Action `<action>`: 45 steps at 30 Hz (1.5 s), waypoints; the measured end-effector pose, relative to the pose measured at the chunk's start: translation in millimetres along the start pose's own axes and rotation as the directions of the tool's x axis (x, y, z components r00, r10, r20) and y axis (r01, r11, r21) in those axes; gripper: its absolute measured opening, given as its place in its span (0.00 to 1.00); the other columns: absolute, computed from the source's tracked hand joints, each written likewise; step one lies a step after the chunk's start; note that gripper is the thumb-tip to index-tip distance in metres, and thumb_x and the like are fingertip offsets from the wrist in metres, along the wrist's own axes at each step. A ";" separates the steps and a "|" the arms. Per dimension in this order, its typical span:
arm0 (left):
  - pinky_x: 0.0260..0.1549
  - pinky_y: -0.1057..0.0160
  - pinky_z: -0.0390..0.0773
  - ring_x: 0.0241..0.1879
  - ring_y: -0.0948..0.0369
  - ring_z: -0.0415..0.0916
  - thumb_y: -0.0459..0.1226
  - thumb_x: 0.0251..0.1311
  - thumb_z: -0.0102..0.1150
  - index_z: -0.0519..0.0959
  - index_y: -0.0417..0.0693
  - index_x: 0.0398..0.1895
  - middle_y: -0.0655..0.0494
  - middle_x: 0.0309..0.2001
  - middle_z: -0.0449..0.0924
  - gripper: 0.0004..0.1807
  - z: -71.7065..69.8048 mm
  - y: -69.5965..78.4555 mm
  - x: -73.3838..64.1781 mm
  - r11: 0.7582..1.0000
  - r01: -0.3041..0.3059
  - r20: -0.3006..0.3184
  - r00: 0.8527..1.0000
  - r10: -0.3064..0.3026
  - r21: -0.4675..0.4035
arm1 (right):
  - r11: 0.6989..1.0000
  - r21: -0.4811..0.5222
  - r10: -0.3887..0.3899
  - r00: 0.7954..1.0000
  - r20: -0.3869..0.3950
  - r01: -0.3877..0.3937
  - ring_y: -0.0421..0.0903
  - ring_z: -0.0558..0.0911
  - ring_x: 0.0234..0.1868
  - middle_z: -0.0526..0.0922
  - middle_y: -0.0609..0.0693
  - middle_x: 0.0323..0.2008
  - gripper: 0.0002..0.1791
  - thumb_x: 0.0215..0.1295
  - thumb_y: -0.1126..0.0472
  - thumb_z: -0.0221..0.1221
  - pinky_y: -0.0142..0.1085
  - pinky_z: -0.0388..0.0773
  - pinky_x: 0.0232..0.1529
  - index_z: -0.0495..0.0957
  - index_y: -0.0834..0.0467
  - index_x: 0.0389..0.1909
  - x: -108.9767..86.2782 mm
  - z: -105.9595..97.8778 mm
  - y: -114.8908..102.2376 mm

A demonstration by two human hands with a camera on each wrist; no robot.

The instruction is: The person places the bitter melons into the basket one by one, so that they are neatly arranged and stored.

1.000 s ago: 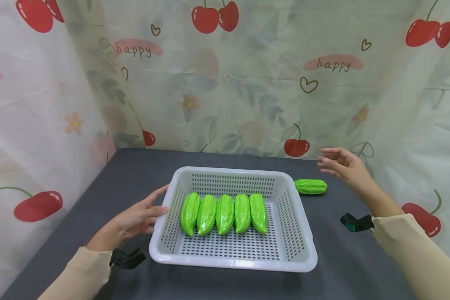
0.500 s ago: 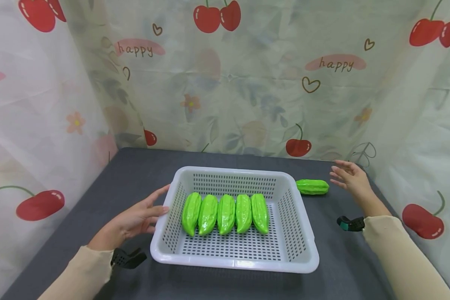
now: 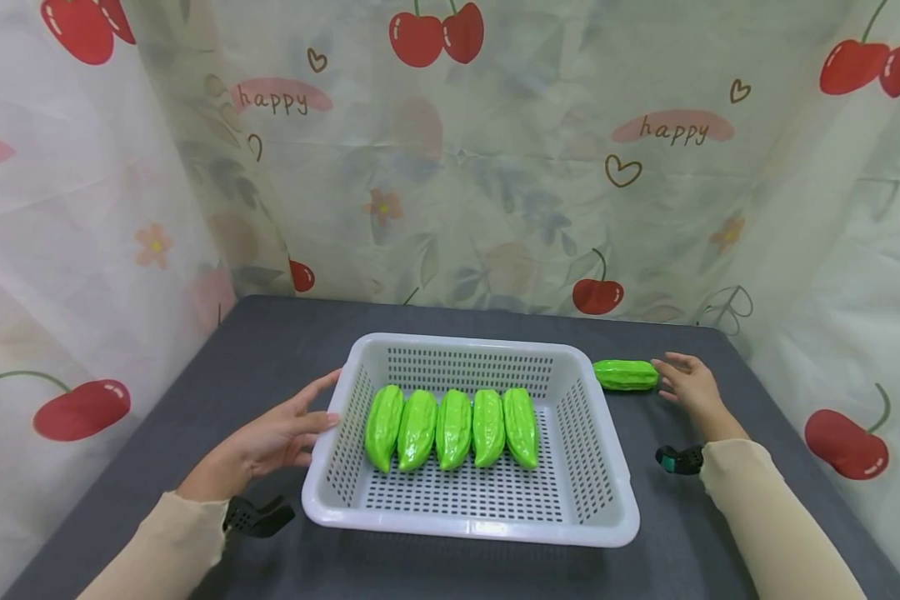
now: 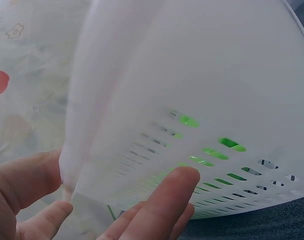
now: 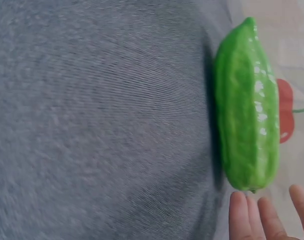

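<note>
Several bright green bitter melons (image 3: 453,429) lie side by side in a white plastic basket (image 3: 465,527) in the head view. Fingers of my left hand (image 3: 270,437) rest along the basket's left side; close up, a straight digit lies in front of the slotted wall (image 4: 206,75). Outside the basket, behind its right wall, one more bitter melon (image 3: 626,375) lies on its side. My right hand (image 3: 693,387) is just right of it. In the right wrist view its extended fingertips are close to the blunt end of that bitter melon (image 5: 249,110), with nothing between them; contact is unclear.
A dark grey cloth covers the table (image 3: 307,333). Printed curtains (image 3: 457,208) with cherries and flowers stand behind it and along both sides. The basket fills the middle, between my arms.
My right hand has come down and nearer to the loose bitter melon, after first swinging out to the right. My left hand and the basket have stayed put.
</note>
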State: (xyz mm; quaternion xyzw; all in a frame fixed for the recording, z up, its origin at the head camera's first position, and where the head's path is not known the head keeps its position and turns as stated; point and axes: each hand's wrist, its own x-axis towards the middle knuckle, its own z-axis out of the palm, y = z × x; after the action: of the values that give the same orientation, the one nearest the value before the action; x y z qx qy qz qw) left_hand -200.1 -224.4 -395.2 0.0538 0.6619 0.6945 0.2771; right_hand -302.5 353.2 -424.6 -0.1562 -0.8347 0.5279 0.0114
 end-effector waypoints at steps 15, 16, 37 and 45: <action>0.45 0.38 0.79 0.53 0.42 0.79 0.37 0.68 0.55 0.36 0.71 0.77 0.33 0.68 0.63 0.46 0.4 -1.2 0.8 1.000 -0.006 0.000 1.000 0.006 0.004 | 0.995 -0.059 0.083 0.995 0.061 -0.079 0.66 0.56 0.72 0.40 0.72 0.74 0.49 0.70 0.40 0.47 0.51 0.68 0.66 0.37 0.68 0.74 9.1 18.5 9.2; 0.45 0.38 0.79 0.53 0.42 0.79 0.37 0.68 0.55 0.35 0.71 0.77 0.33 0.68 0.63 0.46 0.5 -1.2 0.9 1.000 -0.008 0.001 1.000 0.008 0.005 | 0.994 -0.068 0.088 0.994 0.059 -0.084 0.66 0.55 0.72 0.40 0.72 0.73 0.49 0.70 0.40 0.47 0.51 0.67 0.66 0.37 0.69 0.74 10.2 19.4 9.6; 0.44 0.38 0.79 0.53 0.42 0.79 0.37 0.68 0.54 0.35 0.70 0.77 0.33 0.67 0.63 0.46 -0.3 -1.0 0.2 1.000 -0.012 0.008 1.000 0.012 0.008 | 0.996 -0.048 0.082 0.996 0.015 -0.082 0.63 0.60 0.71 0.48 0.71 0.72 0.50 0.66 0.45 0.56 0.48 0.71 0.64 0.42 0.70 0.73 10.9 28.2 4.8; 0.44 0.37 0.79 0.53 0.42 0.79 0.37 0.68 0.54 0.35 0.70 0.77 0.32 0.68 0.62 0.46 0.5 -0.3 0.5 1.000 -0.011 0.009 1.000 0.011 0.011 | 0.993 0.085 0.081 0.997 -0.019 -0.079 0.61 0.64 0.69 0.47 0.69 0.73 0.46 0.67 0.54 0.59 0.48 0.70 0.64 0.42 0.68 0.74 7.5 30.7 2.4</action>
State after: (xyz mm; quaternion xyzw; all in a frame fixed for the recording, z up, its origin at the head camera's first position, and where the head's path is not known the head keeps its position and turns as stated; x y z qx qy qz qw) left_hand -200.2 -223.7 -395.6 0.0621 0.6642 0.6920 0.2759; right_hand -314.7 329.2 -441.4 -0.1950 -0.8047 0.5608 0.0061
